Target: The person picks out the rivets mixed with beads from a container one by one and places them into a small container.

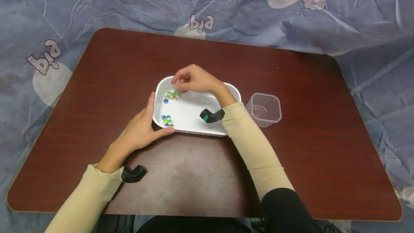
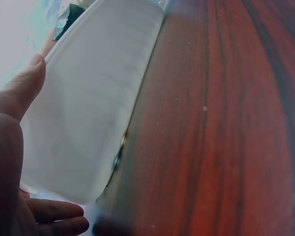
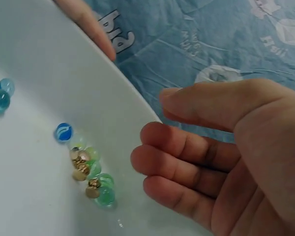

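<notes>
A white tray (image 1: 191, 114) stands on the table. My left hand (image 1: 137, 132) rests against its left end, thumb along the near rim and fingers by the left side. The left wrist view shows those fingers straight beside the tray's outer wall (image 2: 88, 98). Over the far rim hovers my right hand (image 1: 198, 79), fingers loosely bent, with nothing visible in them. Just below it lies a cluster of green and clear marbles (image 1: 169, 95), with a blue marble (image 3: 63, 132) and several small gold-coloured pieces (image 3: 82, 169). A second group of marbles (image 1: 166, 120) sits in the near left corner.
To the tray's right stands a clear plastic container (image 1: 271, 109) with something small inside. The brown table (image 1: 310, 154) has rounded corners. A blue printed cloth (image 1: 136, 6) covers the area behind it.
</notes>
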Demonstrator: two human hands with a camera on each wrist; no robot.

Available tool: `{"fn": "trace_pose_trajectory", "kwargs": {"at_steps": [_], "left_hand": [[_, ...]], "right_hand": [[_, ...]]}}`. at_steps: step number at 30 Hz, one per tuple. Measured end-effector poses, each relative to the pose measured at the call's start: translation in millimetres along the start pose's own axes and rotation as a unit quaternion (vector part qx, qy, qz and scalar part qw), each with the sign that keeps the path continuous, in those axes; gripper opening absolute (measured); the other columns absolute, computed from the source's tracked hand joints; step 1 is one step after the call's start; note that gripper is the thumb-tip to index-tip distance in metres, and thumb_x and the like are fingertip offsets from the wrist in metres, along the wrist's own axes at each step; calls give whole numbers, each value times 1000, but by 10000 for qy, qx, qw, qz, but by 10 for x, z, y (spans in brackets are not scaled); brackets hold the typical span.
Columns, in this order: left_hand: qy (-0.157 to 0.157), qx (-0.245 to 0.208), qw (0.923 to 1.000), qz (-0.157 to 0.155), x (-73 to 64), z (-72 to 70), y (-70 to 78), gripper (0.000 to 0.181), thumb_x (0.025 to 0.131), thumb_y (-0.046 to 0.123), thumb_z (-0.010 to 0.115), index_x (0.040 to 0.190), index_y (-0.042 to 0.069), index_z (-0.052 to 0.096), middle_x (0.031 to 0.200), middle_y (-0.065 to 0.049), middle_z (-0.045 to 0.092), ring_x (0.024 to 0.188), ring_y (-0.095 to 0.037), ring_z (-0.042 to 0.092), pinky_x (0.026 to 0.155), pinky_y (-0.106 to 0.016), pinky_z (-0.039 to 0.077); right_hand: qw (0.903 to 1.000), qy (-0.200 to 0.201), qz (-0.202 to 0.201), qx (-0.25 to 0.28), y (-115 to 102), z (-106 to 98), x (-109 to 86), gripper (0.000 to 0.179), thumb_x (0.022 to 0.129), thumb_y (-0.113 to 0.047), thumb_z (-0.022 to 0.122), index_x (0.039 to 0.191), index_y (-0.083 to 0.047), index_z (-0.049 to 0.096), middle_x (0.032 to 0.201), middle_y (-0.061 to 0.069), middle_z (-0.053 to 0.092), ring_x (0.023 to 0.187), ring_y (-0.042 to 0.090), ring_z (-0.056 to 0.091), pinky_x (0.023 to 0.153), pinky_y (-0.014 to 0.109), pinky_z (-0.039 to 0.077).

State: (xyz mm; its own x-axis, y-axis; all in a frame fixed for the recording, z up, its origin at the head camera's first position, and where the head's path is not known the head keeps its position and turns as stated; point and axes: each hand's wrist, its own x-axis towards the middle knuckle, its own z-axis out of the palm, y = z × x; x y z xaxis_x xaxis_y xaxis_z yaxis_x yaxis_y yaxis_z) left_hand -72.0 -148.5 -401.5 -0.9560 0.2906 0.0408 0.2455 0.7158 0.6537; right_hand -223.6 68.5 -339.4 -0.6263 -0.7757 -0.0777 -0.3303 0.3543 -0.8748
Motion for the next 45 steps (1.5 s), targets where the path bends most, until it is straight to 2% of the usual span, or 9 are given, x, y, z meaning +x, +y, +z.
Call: {"fn": "trace_pose_trajectory", "kwargs": {"at_steps": [5, 10, 13, 19, 22, 24, 27, 31, 45], "left_hand": [[-18, 5, 10000, -39, -9, -2, 2, 124, 81, 61, 73, 158, 6, -7, 150, -25, 38, 131, -38, 46, 100, -55, 39], [15, 29, 10000, -25, -12, -9, 0, 124, 81, 62, 72, 158, 6, -7, 151, -24, 37, 133, -38, 45, 101, -54, 38], [22, 30, 10000, 0, -9, -10, 0, 124, 81, 62, 73, 158, 6, -7, 152, -25, 35, 133, -38, 44, 101, -55, 38], [-31, 20, 10000, 7, -9, -5, 4, 125, 81, 62, 73, 158, 6, -8, 154, -24, 33, 135, -38, 42, 102, -55, 37], [-21, 14, 10000, 18, -9, -6, 4, 125, 81, 61, 73, 158, 6, -8, 153, -24, 35, 134, -38, 43, 102, -55, 38], [-7, 15, 10000, 1, -9, -6, 5, 124, 81, 61, 73, 158, 6, -8, 153, -25, 35, 134, -38, 43, 101, -55, 38], [-17, 11, 10000, -17, -12, -11, 17, 123, 82, 60, 73, 158, 6, -8, 153, -25, 34, 134, -38, 43, 102, -55, 37], [-33, 20, 10000, -27, -17, -17, 18, 123, 82, 59, 73, 157, 5, -8, 154, -25, 32, 135, -38, 41, 103, -55, 36], [-5, 40, 10000, -1, -18, -17, 12, 123, 82, 60, 73, 158, 5, -7, 154, -25, 32, 136, -38, 41, 103, -55, 37]], "right_hand": [[9960, -348, 266, -778, 39, 74, 44, 17, 92, -7, 66, 107, 0, 71, 77, 16, 69, 69, 24, 62, 64, 26, 44], [9802, -563, 516, -1827, 57, 153, 76, 15, 96, -7, 61, 105, -7, 73, 69, 6, 65, 61, 12, 52, 61, 23, 39], [9728, -658, 663, -2119, 55, 188, 76, 14, 96, -8, 61, 106, -8, 72, 68, 5, 63, 59, 11, 50, 59, 24, 38], [9697, -650, 769, -2228, 52, 219, 68, 15, 95, -7, 61, 108, -9, 70, 68, 4, 62, 58, 11, 49, 61, 25, 38], [9681, -610, 740, -2313, 55, 226, 75, 15, 94, -8, 62, 108, -10, 68, 67, 2, 61, 57, 10, 50, 76, 27, 40], [9677, -600, 733, -2334, 60, 232, 80, 15, 94, -9, 63, 108, -10, 67, 67, 1, 60, 57, 10, 50, 78, 28, 40], [9676, -630, 754, -2325, 69, 244, 87, 14, 93, -8, 63, 106, -11, 67, 66, 0, 58, 56, 10, 49, 74, 26, 41], [9686, -650, 682, -2300, 91, 266, 102, 12, 91, -5, 64, 103, -9, 66, 67, 2, 56, 57, 10, 48, 58, 24, 39], [9617, -646, 598, -2596, 114, 289, 128, 12, 88, -4, 67, 99, -8, 67, 72, 1, 54, 65, 10, 48, 62, 23, 37]]}}
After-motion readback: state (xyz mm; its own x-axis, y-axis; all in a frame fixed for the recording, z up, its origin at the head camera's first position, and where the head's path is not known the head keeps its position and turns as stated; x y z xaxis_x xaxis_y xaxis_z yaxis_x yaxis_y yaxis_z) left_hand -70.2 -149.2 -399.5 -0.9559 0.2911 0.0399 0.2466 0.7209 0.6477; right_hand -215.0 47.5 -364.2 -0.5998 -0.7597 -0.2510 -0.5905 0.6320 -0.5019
